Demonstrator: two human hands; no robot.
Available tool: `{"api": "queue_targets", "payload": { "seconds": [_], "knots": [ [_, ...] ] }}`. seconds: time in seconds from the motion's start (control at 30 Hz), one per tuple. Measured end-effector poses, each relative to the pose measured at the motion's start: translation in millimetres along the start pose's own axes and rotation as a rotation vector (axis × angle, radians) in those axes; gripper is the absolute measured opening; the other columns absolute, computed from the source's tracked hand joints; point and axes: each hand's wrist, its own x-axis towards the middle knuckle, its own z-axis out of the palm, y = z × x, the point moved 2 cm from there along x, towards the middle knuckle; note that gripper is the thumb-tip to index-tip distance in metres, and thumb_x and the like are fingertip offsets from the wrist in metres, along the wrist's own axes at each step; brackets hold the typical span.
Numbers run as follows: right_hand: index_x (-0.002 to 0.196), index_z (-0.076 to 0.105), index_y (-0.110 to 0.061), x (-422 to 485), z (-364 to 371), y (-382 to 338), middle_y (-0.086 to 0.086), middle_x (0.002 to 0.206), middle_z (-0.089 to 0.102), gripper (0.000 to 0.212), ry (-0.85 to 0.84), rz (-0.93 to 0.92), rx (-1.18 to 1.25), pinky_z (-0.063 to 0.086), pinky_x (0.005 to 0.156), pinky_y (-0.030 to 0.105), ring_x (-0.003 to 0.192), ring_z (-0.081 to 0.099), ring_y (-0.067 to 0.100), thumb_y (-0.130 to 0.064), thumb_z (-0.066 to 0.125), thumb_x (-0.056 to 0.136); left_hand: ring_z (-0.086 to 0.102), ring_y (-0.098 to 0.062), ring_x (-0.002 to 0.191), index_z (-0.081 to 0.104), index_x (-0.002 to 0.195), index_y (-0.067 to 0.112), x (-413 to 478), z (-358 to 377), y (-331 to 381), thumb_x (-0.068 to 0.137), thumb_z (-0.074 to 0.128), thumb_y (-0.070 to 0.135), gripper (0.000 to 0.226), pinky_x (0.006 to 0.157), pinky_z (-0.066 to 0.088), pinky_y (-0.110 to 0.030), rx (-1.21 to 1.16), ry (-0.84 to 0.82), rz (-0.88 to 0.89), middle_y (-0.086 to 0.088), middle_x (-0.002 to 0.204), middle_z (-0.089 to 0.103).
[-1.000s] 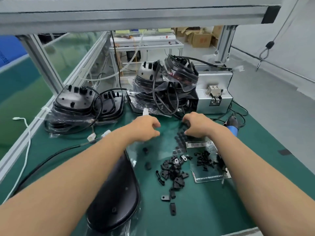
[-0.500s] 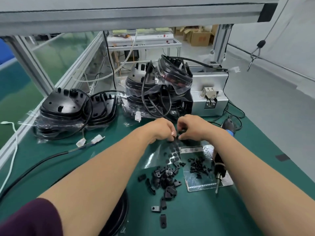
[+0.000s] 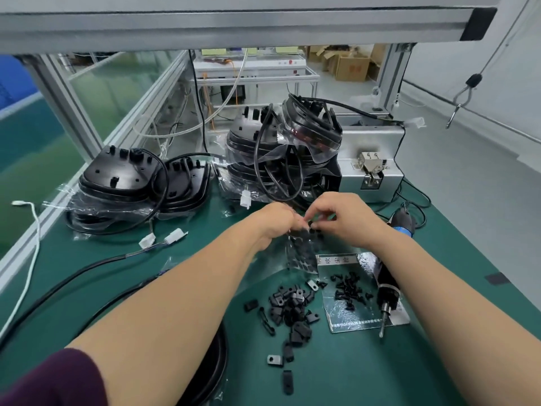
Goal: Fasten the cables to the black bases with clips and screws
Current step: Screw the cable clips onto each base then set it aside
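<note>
Both hands have drawn together since a second ago, meeting at frame centre and raising a clear sheet (image 3: 301, 253) of black dots off the table (image 3: 439, 361). The left hand (image 3: 275, 221) pinches its top edge. The right hand (image 3: 342, 218) pinches there too, seemingly picking at a dot, though that is too small to confirm. Clips (image 3: 292, 306), screws (image 3: 349, 288) and the screwdriver (image 3: 386, 288) lie untouched at lower right, and the black bases (image 3: 117, 174) and cables (image 3: 96, 263) sit at left. Fastening looks not yet begun.
</note>
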Motion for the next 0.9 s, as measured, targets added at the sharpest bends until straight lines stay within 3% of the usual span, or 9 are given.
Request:
{"api": "queue_targets", "payload": {
  "seconds": [0.13,0.27,0.43,0.5,0.7,0.9],
  "knots": [
    [0.106,0.078,-0.018,-6,2,-7,-0.002,0.098,0.073,0.027,0.040,-0.187,-0.100,0.054,0.085,0.039,0.090,0.068,0.018,-0.002,0.074,0.085,0.052,-0.019,0.097,0.065,0.097,0.000,-1,-1,2,0.085,0.067,0.004,0.013,0.089,0.034,-0.029,0.056,-0.024,-0.018,-0.004,0.096,0.061],
    [0.102,0.078,-0.011,-11,4,-8,0.001,0.094,0.074,0.022,0.066,-0.271,-0.103,0.056,0.082,0.041,0.086,0.069,0.020,0.000,0.076,0.084,0.050,-0.017,0.092,0.066,0.091,0.004,-3,-2,1,0.085,0.064,0.000,0.007,0.087,0.033,-0.027,0.055,-0.062,-0.015,0.000,0.083,0.060],
    [0.100,0.078,-0.012,-12,4,-10,0.000,0.091,0.072,0.019,0.085,-0.349,-0.146,0.057,0.075,0.041,0.082,0.068,0.020,-0.002,0.076,0.085,0.051,-0.023,0.104,0.064,0.110,-0.007,-3,-4,3,0.085,0.063,0.002,0.026,0.099,0.039,-0.038,0.102,-0.068,-0.041,-0.012,0.108,0.061],
    [0.097,0.077,-0.014,-13,4,-12,-0.003,0.091,0.071,0.016,0.078,-0.383,-0.188,0.057,0.070,0.039,0.082,0.068,0.018,-0.004,0.076,0.086,0.052,-0.024,0.099,0.065,0.108,-0.008,-4,-5,4,0.085,0.062,0.001,0.025,0.102,0.041,-0.043,0.124,-0.084,-0.052,-0.015,0.103,0.061],
    [0.097,0.076,-0.017,-8,-2,-15,-0.003,0.091,0.071,0.015,0.008,-0.443,-0.369,0.054,0.059,0.040,0.078,0.069,0.024,-0.007,0.072,0.087,0.054,-0.028,0.116,0.069,0.106,-0.004,-3,-5,6,0.085,0.064,0.003,0.023,0.107,0.039,-0.041,0.200,-0.074,-0.038,-0.017,0.117,0.065],
    [0.091,0.075,-0.014,-12,-2,-22,0.001,0.084,0.070,0.022,-0.024,-0.497,-0.485,0.049,0.044,0.035,0.062,0.065,0.028,0.004,0.073,0.079,0.054,-0.028,0.117,0.068,0.085,0.006,-6,-4,5,0.084,0.061,-0.001,0.010,0.108,0.040,-0.041,0.205,-0.070,-0.033,-0.016,0.115,0.065]
  ]
}}
